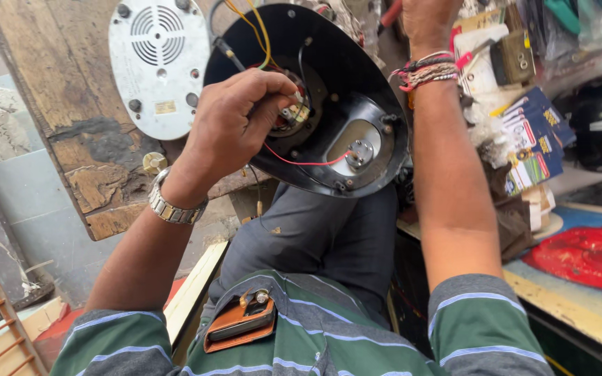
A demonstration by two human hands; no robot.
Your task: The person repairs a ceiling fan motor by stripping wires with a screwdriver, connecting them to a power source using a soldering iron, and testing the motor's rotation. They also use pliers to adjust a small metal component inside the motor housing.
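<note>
A black round appliance base (346, 83) lies tilted over my lap, its open underside facing me with yellow, red and black wires inside. My left hand (235, 122), with a metal watch on the wrist, reaches into it, the fingertips pinched on a small part by the central motor (294, 111). A red wire (301, 161) runs from there to a silver plate (359, 153). My right hand (426, 21), with thread bracelets on the wrist, is raised at the top edge behind the base; its fingers are cut off by the frame.
A white round vented cover (158, 63) lies on a worn wooden board (50, 83) at the left. Small boxes and packets (531, 139) crowd the right. A red ribbed lid (590, 257) rests on the bench at right. A phone in a brown case (242, 322) sits in my shirt pocket.
</note>
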